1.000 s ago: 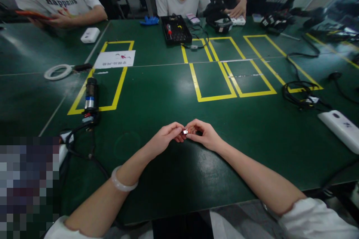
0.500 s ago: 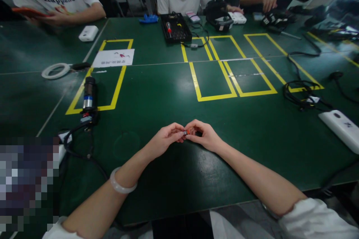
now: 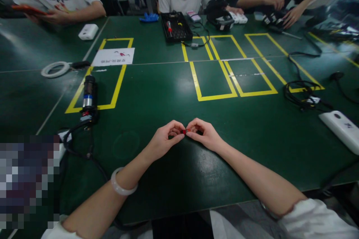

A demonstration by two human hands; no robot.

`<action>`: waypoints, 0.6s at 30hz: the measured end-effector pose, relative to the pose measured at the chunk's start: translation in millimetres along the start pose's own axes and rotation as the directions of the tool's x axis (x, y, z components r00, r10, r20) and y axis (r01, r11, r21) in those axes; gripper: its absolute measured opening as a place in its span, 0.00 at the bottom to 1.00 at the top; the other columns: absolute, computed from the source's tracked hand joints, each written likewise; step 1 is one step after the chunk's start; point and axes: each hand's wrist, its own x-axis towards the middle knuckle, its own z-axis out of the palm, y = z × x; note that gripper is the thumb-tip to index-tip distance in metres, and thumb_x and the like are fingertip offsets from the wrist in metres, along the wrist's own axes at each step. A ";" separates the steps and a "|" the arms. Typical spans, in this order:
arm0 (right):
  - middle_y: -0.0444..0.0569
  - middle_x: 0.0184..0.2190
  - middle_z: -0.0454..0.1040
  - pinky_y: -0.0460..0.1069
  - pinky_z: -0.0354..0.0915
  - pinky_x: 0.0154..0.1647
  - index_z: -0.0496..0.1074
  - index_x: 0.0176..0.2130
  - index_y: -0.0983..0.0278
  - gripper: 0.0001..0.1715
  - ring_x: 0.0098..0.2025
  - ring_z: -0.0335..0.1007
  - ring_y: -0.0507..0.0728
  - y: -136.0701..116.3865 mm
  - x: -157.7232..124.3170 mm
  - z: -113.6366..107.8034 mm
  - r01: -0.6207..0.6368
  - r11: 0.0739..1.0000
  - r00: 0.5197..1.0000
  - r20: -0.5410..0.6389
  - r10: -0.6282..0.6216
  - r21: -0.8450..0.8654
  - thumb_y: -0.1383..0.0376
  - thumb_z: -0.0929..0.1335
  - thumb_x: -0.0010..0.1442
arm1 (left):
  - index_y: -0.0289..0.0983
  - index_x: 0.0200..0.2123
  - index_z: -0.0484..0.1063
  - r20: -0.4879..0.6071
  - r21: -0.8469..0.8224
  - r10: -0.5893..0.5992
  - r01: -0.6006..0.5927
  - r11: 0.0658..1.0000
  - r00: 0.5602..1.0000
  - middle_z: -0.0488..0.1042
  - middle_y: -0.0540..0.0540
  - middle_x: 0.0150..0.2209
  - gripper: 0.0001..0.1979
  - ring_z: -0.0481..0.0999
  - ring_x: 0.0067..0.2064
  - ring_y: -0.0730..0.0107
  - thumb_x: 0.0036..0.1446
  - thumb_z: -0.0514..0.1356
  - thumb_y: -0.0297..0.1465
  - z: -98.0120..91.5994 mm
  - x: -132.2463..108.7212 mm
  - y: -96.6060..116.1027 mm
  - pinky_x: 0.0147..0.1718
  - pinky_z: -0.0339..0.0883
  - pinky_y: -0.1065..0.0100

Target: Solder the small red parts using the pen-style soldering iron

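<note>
My left hand (image 3: 164, 140) and my right hand (image 3: 203, 134) meet fingertip to fingertip low over the green table (image 3: 174, 93), near its front edge. Both pinch one tiny part (image 3: 185, 131) between thumb and forefinger; it shows red with a bit of metal and is too small to name. A pale bangle (image 3: 122, 183) sits on my left wrist. Both forearms rest on the table.
A black and silver cylinder (image 3: 88, 95) with a cable lies at the left on yellow tape. A cable coil (image 3: 298, 93) and a white device (image 3: 340, 129) lie at the right. A black tray (image 3: 175, 27) stands at the far side, where three people sit.
My fingers have turned the tiny part: a silver face showed earlier, red shows now. A far-right person's hands have moved down to the table.
</note>
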 end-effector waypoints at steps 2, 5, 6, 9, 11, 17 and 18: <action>0.44 0.30 0.71 0.47 0.64 0.32 0.70 0.39 0.63 0.09 0.29 0.67 0.50 0.5 -0.2 0.1 0.038 0.999 0.999 0.005 -0.037 -0.033 0.64 0.71 0.58 | 0.35 0.44 0.69 -0.020 -0.004 0.011 -0.011 1.000 1.000 0.73 0.44 0.42 0.15 0.74 0.43 0.67 0.56 0.63 0.35 -0.4 0.1 -1.3 0.44 0.69 0.65; 0.45 0.34 0.73 0.48 0.66 0.35 0.70 0.42 0.63 0.11 0.32 0.69 0.51 -0.3 -0.7 0.0 0.100 0.986 0.995 0.016 -0.099 -0.136 0.67 0.71 0.57 | 0.35 0.44 0.69 -0.039 0.010 0.033 -0.032 0.999 0.999 0.73 0.44 0.41 0.14 0.74 0.43 0.68 0.57 0.62 0.35 -1.0 0.3 -2.9 0.45 0.69 0.65; 0.46 0.35 0.73 0.49 0.66 0.36 0.70 0.42 0.63 0.12 0.33 0.69 0.52 -0.7 -0.9 -0.1 0.118 0.977 0.993 0.020 -0.116 -0.178 0.68 0.71 0.57 | 0.35 0.43 0.69 -0.043 0.023 0.048 -0.047 0.999 0.998 0.73 0.44 0.41 0.13 0.74 0.43 0.68 0.57 0.62 0.35 -1.1 0.3 -3.5 0.44 0.69 0.65; 0.46 0.37 0.74 0.49 0.66 0.38 0.69 0.44 0.62 0.15 0.36 0.69 0.53 -1.2 -1.5 -0.3 0.152 0.954 0.988 0.030 -0.150 -0.260 0.70 0.70 0.56 | 0.35 0.43 0.69 -0.056 0.063 0.098 -0.094 0.994 0.994 0.73 0.44 0.42 0.12 0.74 0.43 0.69 0.58 0.62 0.35 -1.0 0.0 -5.2 0.44 0.69 0.65; 0.46 0.37 0.74 0.49 0.66 0.38 0.68 0.46 0.62 0.16 0.36 0.70 0.53 -0.4 -1.8 -0.4 0.161 0.950 0.987 0.028 -0.160 -0.266 0.71 0.70 0.56 | 0.35 0.42 0.69 -0.058 0.089 0.123 -0.117 0.989 0.991 0.73 0.44 0.42 0.12 0.74 0.43 0.69 0.58 0.62 0.35 -1.0 -0.4 -6.0 0.45 0.69 0.65; 0.46 0.36 0.73 0.49 0.66 0.38 0.68 0.46 0.62 0.16 0.36 0.70 0.53 1.6 -2.1 -0.5 0.175 0.952 0.984 0.013 -0.177 -0.252 0.70 0.71 0.57 | 0.35 0.42 0.69 -0.041 0.124 0.138 -0.132 0.983 0.990 0.73 0.44 0.41 0.10 0.74 0.43 0.68 0.58 0.61 0.33 -2.0 -0.6 -5.5 0.45 0.70 0.64; 0.46 0.36 0.73 0.49 0.66 0.37 0.68 0.45 0.62 0.16 0.36 0.70 0.53 1.0 -2.2 -0.2 0.180 0.950 0.983 0.009 -0.183 -0.254 0.70 0.71 0.57 | 0.35 0.42 0.69 -0.038 0.131 0.139 -0.133 0.982 0.990 0.73 0.45 0.41 0.10 0.74 0.43 0.68 0.58 0.61 0.33 -2.0 -0.4 -5.5 0.46 0.69 0.64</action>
